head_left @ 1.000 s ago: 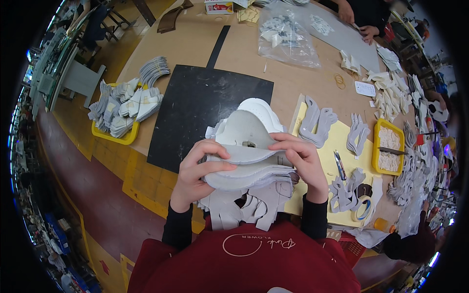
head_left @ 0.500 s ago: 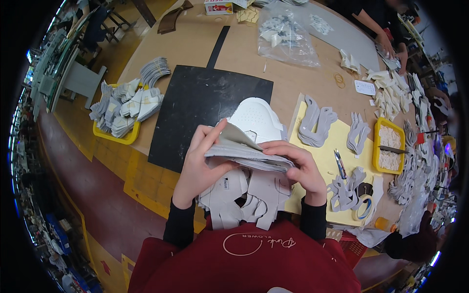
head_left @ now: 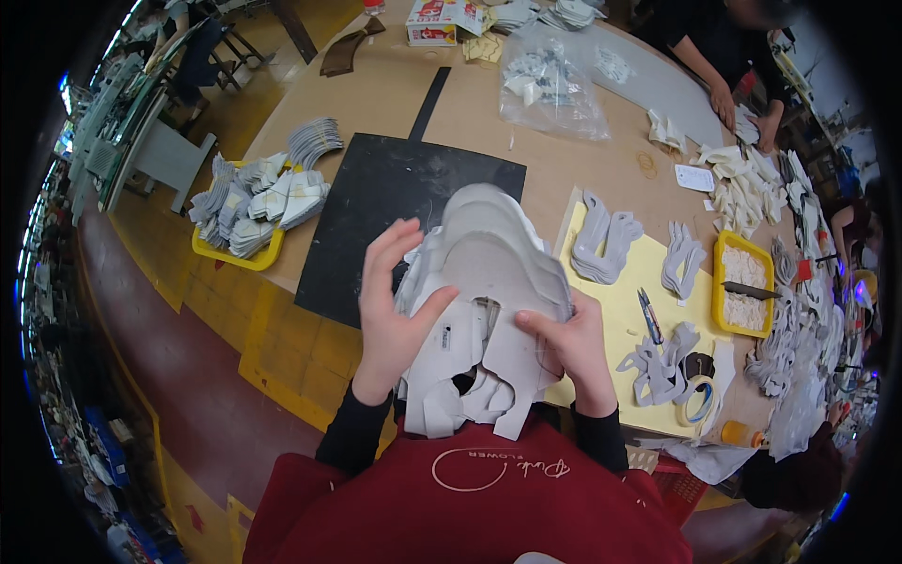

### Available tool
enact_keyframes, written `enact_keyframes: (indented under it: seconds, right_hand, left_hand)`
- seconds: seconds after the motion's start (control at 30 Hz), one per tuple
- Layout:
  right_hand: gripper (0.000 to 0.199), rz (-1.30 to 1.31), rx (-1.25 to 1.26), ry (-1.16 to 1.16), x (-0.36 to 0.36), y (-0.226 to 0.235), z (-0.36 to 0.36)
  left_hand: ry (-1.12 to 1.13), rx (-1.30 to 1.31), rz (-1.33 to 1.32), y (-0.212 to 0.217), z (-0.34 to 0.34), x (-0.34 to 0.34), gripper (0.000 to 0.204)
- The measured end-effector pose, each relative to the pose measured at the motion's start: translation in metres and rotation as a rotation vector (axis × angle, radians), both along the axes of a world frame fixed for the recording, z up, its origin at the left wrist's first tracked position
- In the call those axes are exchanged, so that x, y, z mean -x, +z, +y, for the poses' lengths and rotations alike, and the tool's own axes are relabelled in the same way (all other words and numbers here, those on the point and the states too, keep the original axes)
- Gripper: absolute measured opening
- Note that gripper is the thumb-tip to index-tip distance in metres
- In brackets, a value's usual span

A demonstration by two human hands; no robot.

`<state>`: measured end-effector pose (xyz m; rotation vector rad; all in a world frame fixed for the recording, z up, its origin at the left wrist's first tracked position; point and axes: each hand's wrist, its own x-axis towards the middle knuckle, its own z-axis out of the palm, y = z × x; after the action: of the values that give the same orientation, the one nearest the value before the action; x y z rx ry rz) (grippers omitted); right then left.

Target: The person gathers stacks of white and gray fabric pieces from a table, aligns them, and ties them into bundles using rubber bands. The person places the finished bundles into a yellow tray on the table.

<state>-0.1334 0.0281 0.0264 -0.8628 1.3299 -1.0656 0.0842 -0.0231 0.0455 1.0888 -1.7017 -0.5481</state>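
Grey-white cut pieces, a stack of flat shoe-upper shapes (head_left: pixel 484 282), stand tilted up between both hands, faces toward the camera. A second ago the same stack lay nearly flat, edge-on, low over the bench; half a second ago it was fanning open. Now it is raised and squared, so the pieces read as being evened up or counted rather than laid down.

Left hand (head_left: pixel 395 310): grip pinching the stack's left edge, thumb across the front, fingers spread upward behind. Right hand (head_left: pixel 568 343): grip pressed onto the lower right corner, thumb on the face.

Behind the stack, a black mat (head_left: pixel 376 216) on the brown bench (head_left: pixel 376 94). Right of it, a yellow sheet (head_left: pixel 648 273) carrying more cut pieces (head_left: pixel 601 240). Far left, a yellow tray (head_left: pixel 240 254) heaped with similar parts.
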Motion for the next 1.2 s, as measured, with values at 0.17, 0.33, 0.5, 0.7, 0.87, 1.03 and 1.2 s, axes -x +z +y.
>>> enact_keyframes:
  seconds: [0.17, 0.33, 0.5, 0.7, 0.87, 1.03, 1.2]
  right_hand:
    - [0.035, 0.062, 0.311, -0.075, 0.005, 0.057, 0.001]
    - [0.036, 0.374, 0.715, -0.055, -0.011, 0.134, 0.006]
    - [0.039, 0.435, 1.089, 0.069, -0.033, 0.155, 0.018]
    - [0.084, 0.627, 1.207, 0.150, -0.037, 0.150, 0.032]
    - [0.119, 0.461, 1.300, 0.224, -0.048, 0.112, 0.024]
    - [0.091, 0.325, 0.927, 0.410, -0.063, 0.090, 0.027]
    - [0.054, 0.184, 0.769, 0.374, -0.073, 0.092, -0.013]
  left_hand:
    - [-0.415, -0.274, 0.090, 0.026, 0.048, -0.027, 0.034]
    - [-0.486, -0.350, 0.023, 0.033, 0.066, -0.003, 0.050]
    - [-0.651, -0.550, 0.676, 0.022, 0.067, 0.011, 0.070]
    - [-0.613, -0.554, 0.917, 0.095, 0.081, 0.009, 0.123]
    - [-0.561, -0.462, 0.891, 0.080, 0.088, 0.003, 0.132]
    - [-0.334, -0.253, 0.793, 0.086, 0.081, -0.005, 0.131]
    - [-0.384, -0.214, 0.596, 0.089, 0.062, -0.026, 0.091]
